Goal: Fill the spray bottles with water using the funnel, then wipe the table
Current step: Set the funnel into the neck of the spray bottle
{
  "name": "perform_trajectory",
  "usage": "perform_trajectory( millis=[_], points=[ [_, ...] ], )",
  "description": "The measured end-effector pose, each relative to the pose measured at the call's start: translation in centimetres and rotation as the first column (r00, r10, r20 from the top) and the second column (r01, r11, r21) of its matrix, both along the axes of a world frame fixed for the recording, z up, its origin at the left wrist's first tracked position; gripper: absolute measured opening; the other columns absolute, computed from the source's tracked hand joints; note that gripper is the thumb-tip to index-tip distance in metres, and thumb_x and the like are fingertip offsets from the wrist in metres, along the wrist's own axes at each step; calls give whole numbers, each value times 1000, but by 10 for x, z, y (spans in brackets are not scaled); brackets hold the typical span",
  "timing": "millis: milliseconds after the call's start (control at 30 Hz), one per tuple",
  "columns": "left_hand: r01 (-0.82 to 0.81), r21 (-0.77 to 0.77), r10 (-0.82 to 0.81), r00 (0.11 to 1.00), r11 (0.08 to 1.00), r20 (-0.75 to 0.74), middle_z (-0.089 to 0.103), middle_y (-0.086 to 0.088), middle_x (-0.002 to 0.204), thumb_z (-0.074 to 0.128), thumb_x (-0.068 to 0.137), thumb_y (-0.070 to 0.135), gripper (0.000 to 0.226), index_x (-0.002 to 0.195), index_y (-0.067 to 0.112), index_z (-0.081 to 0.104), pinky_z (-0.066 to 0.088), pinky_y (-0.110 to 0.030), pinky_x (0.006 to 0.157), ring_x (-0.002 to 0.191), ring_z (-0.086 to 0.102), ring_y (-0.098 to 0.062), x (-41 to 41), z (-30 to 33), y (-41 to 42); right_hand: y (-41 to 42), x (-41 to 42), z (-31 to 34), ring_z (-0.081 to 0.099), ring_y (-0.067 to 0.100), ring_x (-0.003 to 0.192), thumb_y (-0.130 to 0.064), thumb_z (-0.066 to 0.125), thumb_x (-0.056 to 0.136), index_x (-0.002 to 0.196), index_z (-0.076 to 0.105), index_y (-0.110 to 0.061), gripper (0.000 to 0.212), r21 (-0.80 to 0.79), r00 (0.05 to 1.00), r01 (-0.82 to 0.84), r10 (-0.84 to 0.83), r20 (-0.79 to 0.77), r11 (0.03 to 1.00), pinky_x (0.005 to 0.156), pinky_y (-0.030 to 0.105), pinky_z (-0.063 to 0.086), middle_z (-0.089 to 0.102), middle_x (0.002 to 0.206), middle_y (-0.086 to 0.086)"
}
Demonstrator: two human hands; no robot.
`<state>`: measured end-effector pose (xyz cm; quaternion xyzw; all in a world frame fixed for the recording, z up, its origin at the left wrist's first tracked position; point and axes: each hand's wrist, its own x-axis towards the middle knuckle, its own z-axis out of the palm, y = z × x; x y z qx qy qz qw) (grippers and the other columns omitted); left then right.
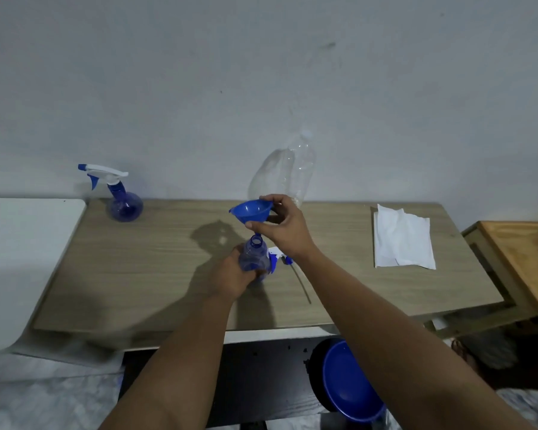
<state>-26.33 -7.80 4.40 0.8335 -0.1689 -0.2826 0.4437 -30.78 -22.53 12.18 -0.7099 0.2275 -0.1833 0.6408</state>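
My left hand [233, 274] grips an open blue spray bottle [254, 255] standing on the wooden table [137, 268]. My right hand [284, 225] holds a blue funnel [251, 211] by its rim, just above the bottle's mouth, with its spout tip near the opening. The bottle's removed spray head with its tube [284, 261] lies on the table right behind the bottle. A second blue spray bottle [123, 201], with its white trigger head on, stands at the table's back left. A large clear plastic bottle [288, 172] stands at the back, against the wall.
A white cloth or paper towel [401, 240] lies on the right part of the table. A white surface [22, 259] adjoins on the left, a wooden piece of furniture [522, 262] on the right. A blue basin [348, 383] sits below the front edge.
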Motion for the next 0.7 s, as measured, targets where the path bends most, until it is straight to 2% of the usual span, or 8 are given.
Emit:
perform_trajectory(
  millis=[100, 233, 333, 433, 467, 533, 633, 700],
  points=[
    [13, 2, -13, 1000, 1000, -5, 68, 15, 103, 83, 70, 30, 65, 128, 34, 54, 50, -30, 81, 97, 66, -15, 0, 3, 1, 5, -5, -12, 69, 22, 120, 0, 95, 70, 126, 61, -9, 66, -24, 999, 20, -19, 32, 1000, 99, 40, 60, 68, 130, 6],
    [12, 14, -12, 1000, 1000, -11, 70, 11, 106, 77, 58, 50, 66, 119, 38, 55, 54, -41, 90, 97, 68, -17, 2, -1, 1, 10, -15, -23, 68, 17, 118, 3, 94, 68, 129, 59, -9, 71, -80, 999, 29, -26, 35, 996, 96, 27, 55, 67, 134, 7],
    [33, 55, -33, 999, 998, -6, 70, 12, 101, 80, 66, 48, 57, 118, 35, 58, 53, -36, 86, 94, 67, -16, 3, -2, 0, 12, -21, -25, 66, 14, 122, -7, 99, 63, 137, 55, -19, 86, -108, 1000, 0, 1, 17, 994, 98, 28, 55, 66, 136, -1],
    [38, 36, -38, 999, 999, 11, 71, 13, 101, 76, 57, 62, 66, 117, 39, 59, 56, -40, 84, 91, 68, -13, 5, -12, 0, 14, -26, -23, 65, 11, 124, -14, 102, 63, 151, 46, -22, 105, -96, 999, -31, 29, -14, 995, 96, 15, 54, 64, 139, -5],
    [37, 30, -38, 999, 999, 23, 71, 12, 101, 77, 61, 59, 63, 117, 38, 59, 56, -41, 84, 91, 68, -14, 5, -13, 0, 14, -26, -23, 64, 10, 125, -16, 102, 63, 154, 45, -22, 107, -102, 999, -37, 35, -24, 994, 97, 15, 53, 63, 140, -5],
    [25, 15, -26, 999, 1000, 38, 70, 12, 94, 80, 74, 43, 50, 118, 31, 59, 54, -35, 78, 88, 68, -14, 1, -3, 1, 15, -27, -24, 62, 8, 127, -20, 102, 63, 154, 47, -21, 105, -131, 999, -43, 38, -37, 990, 106, 23, 52, 62, 140, -7],
    [22, -20, -21, 999, 1000, 27, 63, 21, 85, 82, 79, 18, 48, 120, 23, 57, 44, -14, 61, 73, 63, 4, -1, 4, 2, 15, -28, -29, 62, 7, 127, -23, 102, 62, 147, 54, -20, 98, -152, 999, -14, 9, -32, 988, 110, 38, 53, 64, 138, -6],
    [38, -30, -36, 998, 999, 43, 62, 20, 84, 81, 78, 10, 49, 121, 18, 58, 42, -6, 57, 66, 60, 12, 0, 4, 2, 15, -28, -31, 62, 9, 128, -23, 102, 61, 144, 55, -22, 96, -154, 1000, -9, 5, -25, 988, 109, 43, 54, 64, 138, -6]
  ],
)
